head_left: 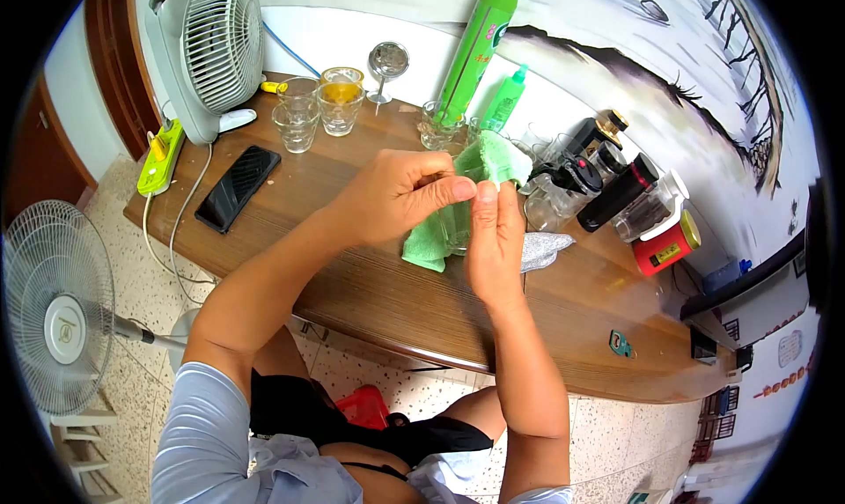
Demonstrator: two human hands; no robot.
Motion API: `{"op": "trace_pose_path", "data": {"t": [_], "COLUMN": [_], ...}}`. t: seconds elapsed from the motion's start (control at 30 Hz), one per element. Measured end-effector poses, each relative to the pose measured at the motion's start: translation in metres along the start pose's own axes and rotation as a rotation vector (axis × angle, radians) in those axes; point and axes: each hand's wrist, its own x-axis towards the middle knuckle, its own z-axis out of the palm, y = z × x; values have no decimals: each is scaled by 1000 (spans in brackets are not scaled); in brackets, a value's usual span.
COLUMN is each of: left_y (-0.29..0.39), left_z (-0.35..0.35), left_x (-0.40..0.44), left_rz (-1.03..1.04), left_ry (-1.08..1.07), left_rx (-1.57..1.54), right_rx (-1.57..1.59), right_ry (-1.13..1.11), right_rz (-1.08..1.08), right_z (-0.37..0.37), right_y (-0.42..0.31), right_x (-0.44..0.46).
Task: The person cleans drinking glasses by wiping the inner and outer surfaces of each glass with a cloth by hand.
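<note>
My left hand (400, 196) and my right hand (495, 240) meet above the middle of the table, thumb tips close together. Both hands are closed. A green cloth (506, 159) shows above the right fingertips, and more of it hangs down below the left hand. Between the palms is a clear glass (455, 227), partly hidden by the hands and cloth. The left fingers curl at the glass, though their tips are hidden. My right thumb and fingers pinch the cloth at its edge. Close by the right hand, a grey cloth (543, 250) lies on the wooden table (387, 297).
Glass cups (297, 121), a small round mirror (388, 62) and a box fan (211, 55) stand at back left, near a black phone (238, 189). A tall green spray can (478, 51), a green bottle (504, 99), a black flask (618, 194) and a red tin (666, 244) line the wall.
</note>
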Motion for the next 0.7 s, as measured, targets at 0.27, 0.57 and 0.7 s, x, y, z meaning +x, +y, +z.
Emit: {"op": "trace_pose_path", "data": {"t": [0.27,0.57,0.7], "left_y": [-2,-1,-2], "left_z": [-14,-12,-9], "left_x": [5,8,3], "left_rz": [197,242,231], "left_ry": [-174,-36,-45], "left_rx": [-19,53,203], "right_rx": [790,482,-21], "right_ry": [-244,-97,-45], "right_rz": [526,301,37], "right_z": [-15,-7,-1], "right_y": [-12,-3,-12], "right_x": [10,9,2]}}
